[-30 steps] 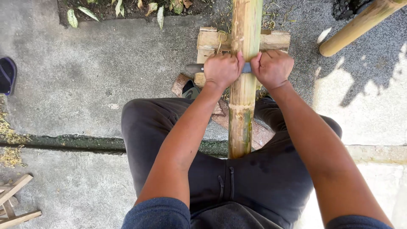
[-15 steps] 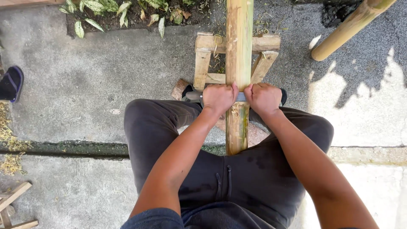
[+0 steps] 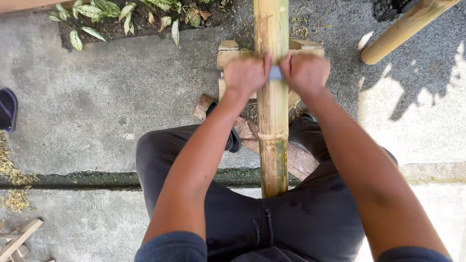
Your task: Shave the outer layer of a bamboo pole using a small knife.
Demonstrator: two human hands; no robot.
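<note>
Leafy plants [image 3: 97, 12] sat in soil bed top left. Dark sandal [image 3: 7, 109] lay at left edge. Second pole [image 3: 405, 29] leaned top right. Wood scraps [image 3: 19, 237] bottom left.

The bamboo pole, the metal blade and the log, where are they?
bamboo pole [image 3: 273, 121]: head view, middle of its yellow stem.
metal blade [image 3: 211, 74]: head view, grey tip left of the left hand.
log [image 3: 296, 160]: head view, bark right of the pole.

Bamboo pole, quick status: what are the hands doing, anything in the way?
Left hand and right hand both gripping a blade laid across the bamboo pole. Pole runs between the knees. Wooden frame behind; nothing blocking.
</note>
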